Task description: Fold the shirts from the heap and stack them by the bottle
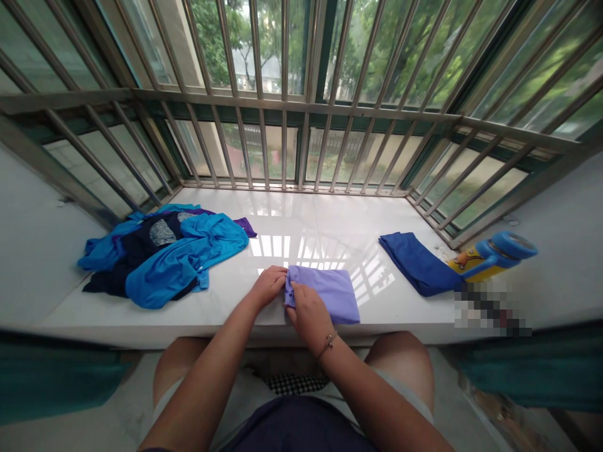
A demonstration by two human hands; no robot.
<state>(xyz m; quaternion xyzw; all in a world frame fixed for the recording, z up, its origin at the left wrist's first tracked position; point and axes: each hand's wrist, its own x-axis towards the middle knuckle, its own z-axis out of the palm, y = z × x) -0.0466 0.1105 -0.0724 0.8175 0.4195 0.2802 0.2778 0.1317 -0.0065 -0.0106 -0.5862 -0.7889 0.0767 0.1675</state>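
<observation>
A folded lavender cloth garment (332,295) lies flat near the front edge of the white sill, in front of me. At its left end, my left hand (271,285) has its fingers closed on the upper corner. My right hand (308,309) reaches over the garment's lower left part, thumb and fingers pinching the left edge where the cloth is a little bunched. The undersides of the fingers are hidden.
To the left lies a loose heap of bright blue, navy and purple clothes (188,251). On the right a folded dark blue garment (419,263) touches a yellow and blue bottle (490,257). Metal window bars (301,107) stand behind the white sill (301,220).
</observation>
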